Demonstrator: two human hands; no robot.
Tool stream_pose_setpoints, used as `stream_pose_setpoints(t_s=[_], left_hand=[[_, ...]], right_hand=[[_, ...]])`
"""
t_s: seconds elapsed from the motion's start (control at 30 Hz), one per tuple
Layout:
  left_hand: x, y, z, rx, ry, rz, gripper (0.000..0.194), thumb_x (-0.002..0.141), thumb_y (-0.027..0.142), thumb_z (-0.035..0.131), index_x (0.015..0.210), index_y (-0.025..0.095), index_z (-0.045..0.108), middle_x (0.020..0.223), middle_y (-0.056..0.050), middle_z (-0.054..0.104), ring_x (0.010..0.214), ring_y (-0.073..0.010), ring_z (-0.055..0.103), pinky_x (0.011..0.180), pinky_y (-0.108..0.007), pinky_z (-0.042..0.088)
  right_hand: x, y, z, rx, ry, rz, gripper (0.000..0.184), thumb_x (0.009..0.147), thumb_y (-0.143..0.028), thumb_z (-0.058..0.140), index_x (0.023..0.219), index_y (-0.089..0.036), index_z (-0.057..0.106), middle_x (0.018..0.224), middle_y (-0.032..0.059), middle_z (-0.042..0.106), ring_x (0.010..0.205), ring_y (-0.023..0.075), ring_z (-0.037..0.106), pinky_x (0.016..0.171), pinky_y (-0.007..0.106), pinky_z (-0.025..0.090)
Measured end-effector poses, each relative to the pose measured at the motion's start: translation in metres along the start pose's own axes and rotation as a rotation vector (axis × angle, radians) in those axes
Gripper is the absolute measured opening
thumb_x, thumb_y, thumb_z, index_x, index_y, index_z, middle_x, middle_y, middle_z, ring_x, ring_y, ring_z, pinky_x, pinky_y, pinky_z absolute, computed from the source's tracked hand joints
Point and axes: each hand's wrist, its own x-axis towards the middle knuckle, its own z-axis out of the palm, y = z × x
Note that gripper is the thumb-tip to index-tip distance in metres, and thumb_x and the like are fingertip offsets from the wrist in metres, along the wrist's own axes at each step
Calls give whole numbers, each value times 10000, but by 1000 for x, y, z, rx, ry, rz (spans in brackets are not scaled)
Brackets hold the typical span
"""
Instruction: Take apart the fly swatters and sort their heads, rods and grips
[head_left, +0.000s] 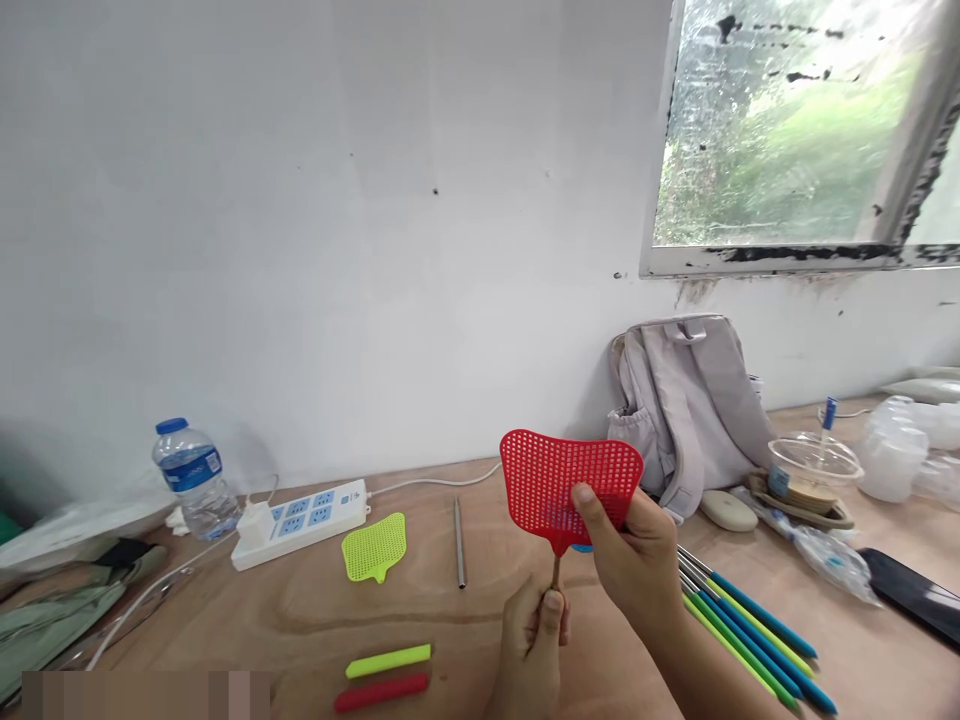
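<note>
A red fly swatter head (544, 485) with a grid of small holes is held upright above the table. My right hand (637, 550) pinches its right side, thumb on the near face and fingers behind. Just below, my left hand (536, 625) is closed around the thin metal rod (556, 572) at the neck of the swatter head. On the table to the left lie a yellow-green swatter head (375, 548), a loose metal rod (459, 545), a yellow-green handle (388, 661) and a red handle (381, 692). A bit of something blue shows behind the red head.
Several rods with blue and green handles (757, 630) lie at the right. Behind stand a grey backpack (682, 410) and a plastic cup (814, 475). A phone (911, 600) lies far right. A power strip (300, 525) and water bottle (191, 480) sit left, near the wall.
</note>
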Motion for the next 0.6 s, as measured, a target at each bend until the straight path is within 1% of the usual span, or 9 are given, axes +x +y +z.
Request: stream_pose_setpoints(t_s=[0.07,0.17,0.27,0.33,0.4,0.5,0.6], left_hand=[[-1,1,-4,3,-16,-12,458,786,613,425,603,193,437,540,33,370,509,-104,333,513,-234,293],[-1,2,-8,-11,-63,-28,412,821,567,410,670,190,481,594,21,398,570,-112,377,584,-231,345],[-1,2,-10,-96,-146,-14,307,785,508,530,818,203,522,725,0,448,676,-119,423,670,-231,379],[0,1,-10,-163,-161,4,313,728,463,628,896,220,527,813,-16,469,732,-123,436,690,-228,387],[1,1,-9,-204,-133,7,326,705,436,663,919,229,530,846,-20,472,756,-124,439,708,-228,389],[3,4,-6,-231,-63,-24,361,702,455,659,956,238,520,851,-16,475,772,-128,446,720,-235,388],[4,7,-2,-208,9,-59,333,748,494,591,925,223,513,778,2,460,679,-112,418,643,-223,376]], right_hand=[[1,1,0,-28,-17,-56,330,816,-292,553,513,-186,474,503,-29,481,464,106,444,433,216,366],[3,3,-2,-90,-15,-196,359,783,-258,593,462,-185,448,443,-40,446,415,91,411,401,207,335],[5,7,-5,-103,-8,-287,376,765,-251,610,437,-187,439,395,-46,436,377,84,398,379,203,319],[6,10,-6,-90,-35,-299,382,770,-254,602,431,-188,438,382,-48,440,367,83,402,377,202,321],[6,16,-4,-79,-88,-297,378,779,-251,589,436,-187,441,393,-46,457,376,83,414,391,201,333],[3,28,3,-47,-184,-289,381,786,-246,573,440,-183,426,409,-49,449,386,76,405,402,196,332],[-1,40,9,13,-211,-272,387,789,-248,560,443,-180,401,407,-60,400,382,64,367,393,188,305]])
